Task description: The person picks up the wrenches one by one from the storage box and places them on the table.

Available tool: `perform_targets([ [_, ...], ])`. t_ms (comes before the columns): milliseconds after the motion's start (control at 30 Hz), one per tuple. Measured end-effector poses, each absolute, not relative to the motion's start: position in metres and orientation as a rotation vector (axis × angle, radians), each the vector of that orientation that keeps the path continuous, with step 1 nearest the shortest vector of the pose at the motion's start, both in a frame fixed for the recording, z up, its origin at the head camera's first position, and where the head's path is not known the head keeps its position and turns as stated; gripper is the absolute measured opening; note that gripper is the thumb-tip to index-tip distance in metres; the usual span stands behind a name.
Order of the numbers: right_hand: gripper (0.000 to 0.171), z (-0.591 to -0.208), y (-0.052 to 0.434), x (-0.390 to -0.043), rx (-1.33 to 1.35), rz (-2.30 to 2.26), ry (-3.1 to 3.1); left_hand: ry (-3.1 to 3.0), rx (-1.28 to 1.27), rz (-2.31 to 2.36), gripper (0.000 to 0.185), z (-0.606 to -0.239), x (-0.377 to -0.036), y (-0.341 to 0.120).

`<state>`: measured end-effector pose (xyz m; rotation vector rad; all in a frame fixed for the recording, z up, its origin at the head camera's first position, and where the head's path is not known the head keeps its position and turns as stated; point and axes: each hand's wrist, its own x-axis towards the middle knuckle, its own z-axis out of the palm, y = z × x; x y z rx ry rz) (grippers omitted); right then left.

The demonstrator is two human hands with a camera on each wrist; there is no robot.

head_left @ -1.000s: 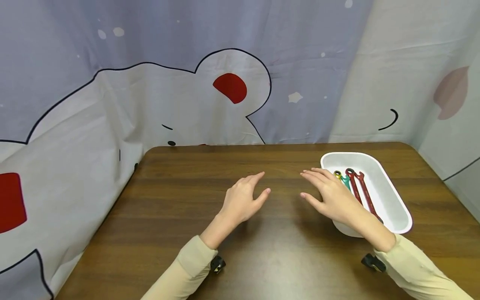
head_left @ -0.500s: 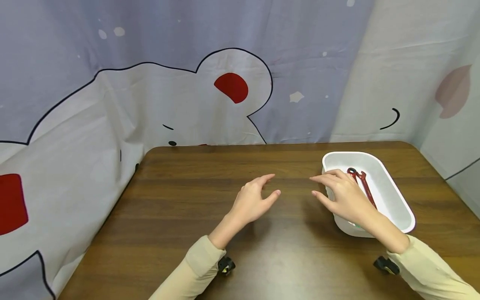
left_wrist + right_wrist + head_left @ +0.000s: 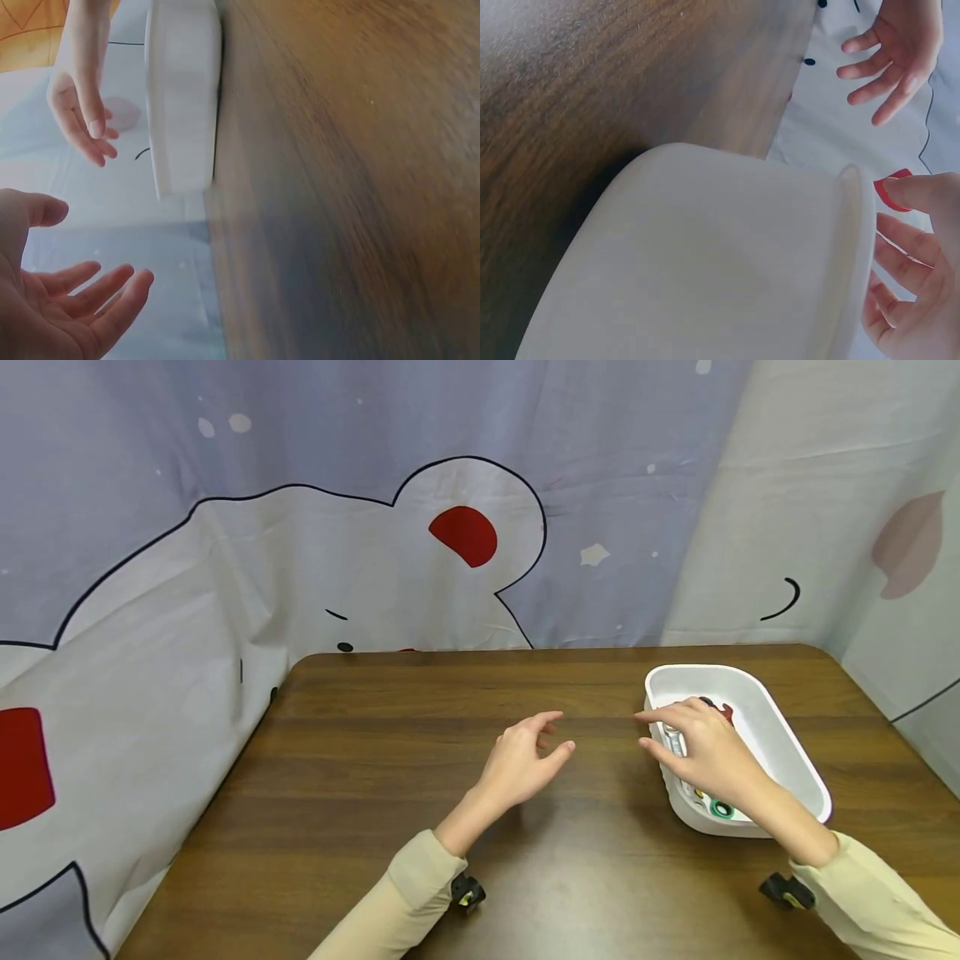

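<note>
A white plastic tray (image 3: 791, 768) stands on the right of the brown table, with several wrenches inside. Over its left part hovers my right hand (image 3: 708, 752), fingers loosely spread and holding nothing. Partly hidden beneath that hand are a red wrench (image 3: 726, 713), a silver wrench (image 3: 674, 742) and a green-ringed wrench end (image 3: 722, 810). My left hand (image 3: 521, 760) is in the air over the middle of the table, apart from the tray, its thumb and fingers spread around nothing. In the right wrist view, the right hand (image 3: 915, 277) is just beyond the tray's rim (image 3: 862, 247).
The wooden table (image 3: 360, 827) reaches back to a hanging cloth (image 3: 600, 510) printed with a cartoon bear. A small black camera (image 3: 467, 892) sits under the left wrist, and another black camera (image 3: 787, 891) under the right.
Both hands have drifted to the right, the right one further over the tray. It now covers more of the red wrenches, while the silver wrench and the green-ringed end have come into sight.
</note>
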<state>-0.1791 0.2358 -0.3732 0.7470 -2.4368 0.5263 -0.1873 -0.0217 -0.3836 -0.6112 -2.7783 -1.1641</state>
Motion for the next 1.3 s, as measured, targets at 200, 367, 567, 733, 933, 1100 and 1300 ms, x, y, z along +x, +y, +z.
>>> perform_targets([
  [200, 0.032, -0.373, 0.243, -0.179, 0.705, 0.560, -2.452, -2.765, -0.606, -1.225, 0.048, -0.384, -0.188, -0.014],
  [367, 0.034, -0.372, 0.247, -0.179, 0.687, 0.563, -2.455, -2.755, -0.603, -1.232, 0.047, -0.384, -0.189, -0.008],
  [567, 0.034, -0.370, 0.254, -0.178, 0.662, 0.550, -2.475, -2.759, -0.588, -1.241, 0.047, -0.384, -0.190, 0.001],
  [733, 0.036, -0.369, 0.261, -0.181, 0.672, 0.524, -2.453, -2.757, -0.588, -1.260, 0.047, -0.383, -0.192, 0.009],
  [933, 0.035, -0.367, 0.267, -0.185, 0.669, 0.552, -2.452, -2.738, -0.592, -1.283, 0.046, -0.384, -0.194, 0.017],
  [1100, 0.032, -0.364, 0.271, -0.184, 0.678, 0.578, -2.460, -2.739, -0.591, -1.330, 0.044, -0.385, -0.194, 0.022],
  [1300, 0.026, -0.358, 0.278, -0.183, 0.613, 0.545, -2.482, -2.736, -0.578, -1.385, 0.043, -0.384, -0.196, 0.029],
])
